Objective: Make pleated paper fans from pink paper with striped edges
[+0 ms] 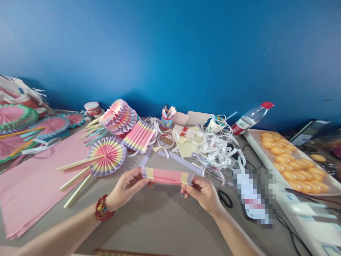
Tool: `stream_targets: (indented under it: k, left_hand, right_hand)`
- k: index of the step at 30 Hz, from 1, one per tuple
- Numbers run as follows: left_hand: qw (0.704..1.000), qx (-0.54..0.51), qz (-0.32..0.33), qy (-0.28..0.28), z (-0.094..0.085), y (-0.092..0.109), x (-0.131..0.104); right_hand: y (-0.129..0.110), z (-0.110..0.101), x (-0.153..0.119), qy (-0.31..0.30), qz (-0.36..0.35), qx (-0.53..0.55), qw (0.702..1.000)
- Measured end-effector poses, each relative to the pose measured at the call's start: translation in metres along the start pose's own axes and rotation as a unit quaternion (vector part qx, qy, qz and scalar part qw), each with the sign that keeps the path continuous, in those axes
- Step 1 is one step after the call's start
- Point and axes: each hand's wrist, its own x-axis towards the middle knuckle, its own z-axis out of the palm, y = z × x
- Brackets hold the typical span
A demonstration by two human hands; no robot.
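Note:
My left hand (129, 188) pinches the left end of a folded pink paper strip (167, 176) with yellow and lavender bands at its ends. The strip's right end is between the thumb and fingers of my right hand (204, 193). It is level, just above the grey table (160, 227). Beyond my left hand lies a round pleated fan (106, 156) with cream sticks. A pleated pink and yellow piece (140, 136) rests behind it, beside a stack of fans (121, 117).
Pink sheets (45, 181) cover the table's left side. White strips (218, 149), a pen cup (167, 121) and a tilted bottle (252, 119) stand or lie at the back. Black scissors (225, 199), a blurred-out item (254, 199) and a tray of orange pieces (253, 142) are on the right.

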Motion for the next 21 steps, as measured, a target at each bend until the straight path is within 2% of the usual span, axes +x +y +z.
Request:
stream_targets:
  k: [4,7,11,16,19,21]
  left_hand:
    - [0.981,-0.190,-0.038,0.025,0.008,-0.011,-0.001]
    - [0.966,-0.240,-0.081,0.048,0.015,-0.018,-0.004]
    - [0.964,-0.235,-0.101,0.073,0.019,-0.021,-0.005]
    - [0.980,-0.161,-0.110,0.036,0.025,-0.014,-0.006]
    - [0.986,-0.125,-0.094,0.061,0.029,-0.011,-0.007]
    - [0.985,-0.122,-0.092,0.086,0.029,-0.014,-0.007]
  right_hand:
    - [0.000,0.009,-0.002,0.029,-0.004,0.013,0.999]
    - [0.001,0.015,-0.004,0.024,-0.018,-0.010,1.000]
    - [-0.002,0.021,-0.006,-0.011,-0.041,-0.087,0.995]
    - [-0.009,0.030,-0.006,-0.013,-0.060,-0.153,0.986]
    - [-0.005,0.034,-0.008,0.004,-0.095,-0.188,0.978]
    - [0.001,0.033,-0.009,0.004,-0.079,-0.187,0.979]
